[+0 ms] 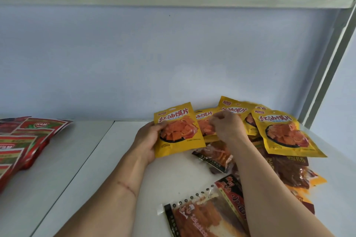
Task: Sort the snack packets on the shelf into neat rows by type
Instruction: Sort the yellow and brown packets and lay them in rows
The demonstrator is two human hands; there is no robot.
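The left hand grips one yellow packet; the right hand pinches another yellow packet. Red packets are grouped at left; the mixed pile at lower right remains unsorted.

A pale blue-white back wall is filling the middle of the view, evenly lit by soft, cool light with no hard shadows showing. Directly above the wall, the grey metal underside of an upper shelf is running across the frame, its ribs angling back; at the wall's right end a grey upright post is slanting down. Below the wall, a white shelf board is lying in two panels, a seam running between them.
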